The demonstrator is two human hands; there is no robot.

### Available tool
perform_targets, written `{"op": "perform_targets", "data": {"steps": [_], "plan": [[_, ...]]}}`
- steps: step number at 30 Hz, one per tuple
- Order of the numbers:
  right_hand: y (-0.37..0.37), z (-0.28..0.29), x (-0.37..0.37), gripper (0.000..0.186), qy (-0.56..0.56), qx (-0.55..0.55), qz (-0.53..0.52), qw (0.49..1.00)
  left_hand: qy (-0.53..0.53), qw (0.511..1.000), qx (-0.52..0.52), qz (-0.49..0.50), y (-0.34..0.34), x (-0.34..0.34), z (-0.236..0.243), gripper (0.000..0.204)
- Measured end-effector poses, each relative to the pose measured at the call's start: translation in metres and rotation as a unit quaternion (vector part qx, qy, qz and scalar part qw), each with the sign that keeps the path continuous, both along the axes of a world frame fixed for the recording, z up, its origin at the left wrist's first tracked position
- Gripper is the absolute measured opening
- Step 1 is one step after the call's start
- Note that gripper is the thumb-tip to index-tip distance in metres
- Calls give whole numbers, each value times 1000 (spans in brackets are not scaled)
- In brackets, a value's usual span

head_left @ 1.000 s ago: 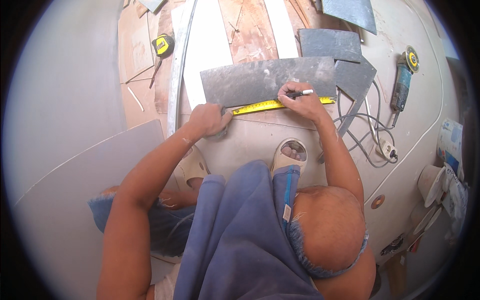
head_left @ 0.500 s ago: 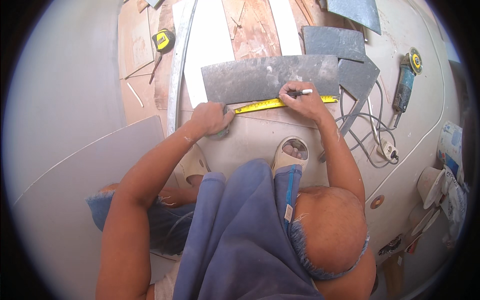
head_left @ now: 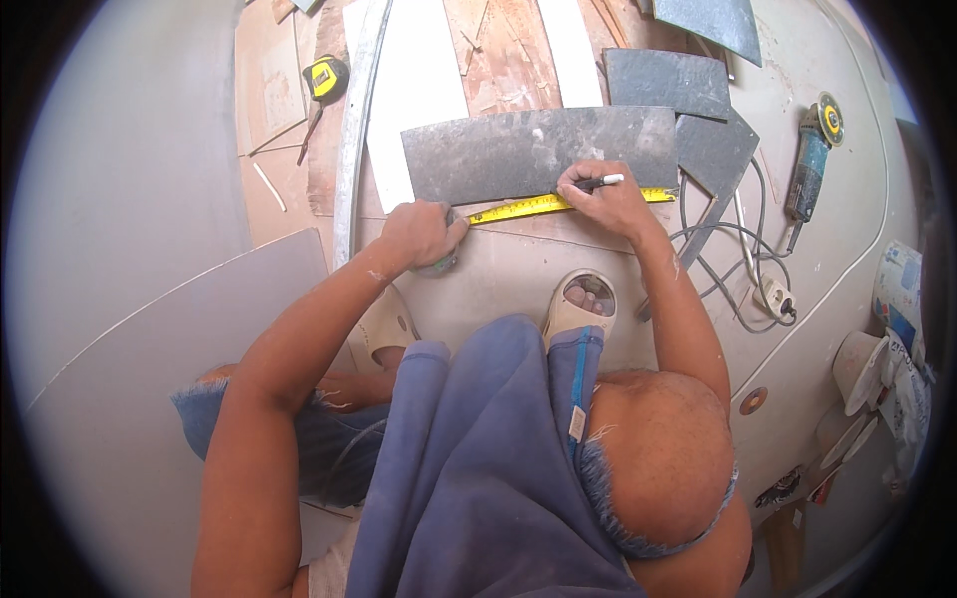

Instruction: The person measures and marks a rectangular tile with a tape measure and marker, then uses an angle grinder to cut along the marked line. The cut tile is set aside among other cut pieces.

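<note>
A long grey tile piece (head_left: 478, 154) lies crosswise in front of me, over two white strips. Along its near edge runs the yellow blade of a tape measure (head_left: 518, 209), pulled out to the right. My left hand (head_left: 422, 237) is closed round the tape's case, which the fingers mostly hide. My right hand (head_left: 603, 197) grips a black marker (head_left: 596, 184) with a white end, pointing left toward the tile. The fingers of that hand also rest on the tape blade, near the tile's edge.
An angle grinder (head_left: 809, 164) lies at the right, beside a coiled cable and a power socket (head_left: 776, 297). More grey tile pieces (head_left: 668, 84) are at the back right. A second tape measure (head_left: 325, 78) and a curved metal bar (head_left: 357, 130) lie at the left.
</note>
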State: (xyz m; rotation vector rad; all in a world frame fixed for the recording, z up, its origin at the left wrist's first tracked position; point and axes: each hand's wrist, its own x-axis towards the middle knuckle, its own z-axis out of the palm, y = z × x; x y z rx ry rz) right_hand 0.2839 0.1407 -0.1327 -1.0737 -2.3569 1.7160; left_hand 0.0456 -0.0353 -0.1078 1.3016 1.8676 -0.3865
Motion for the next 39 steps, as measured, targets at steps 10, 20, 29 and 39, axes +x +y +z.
{"op": "perform_targets", "data": {"steps": [10,20,29,39], "plan": [[2,-6,2,25,9,3,-2,1000,-5,1000,-11,6,2,1,2,60],[4,2,-1,27,-21,-13,5,1000,0,1000,-16,8,2,0,-2,60],[3,2,0,28,-23,0,5,1000,5,1000,-19,12,4,1,2,59],[0,-4,9,24,37,-30,-99,994,2,1000,-27,13,5,1,1,61]]}}
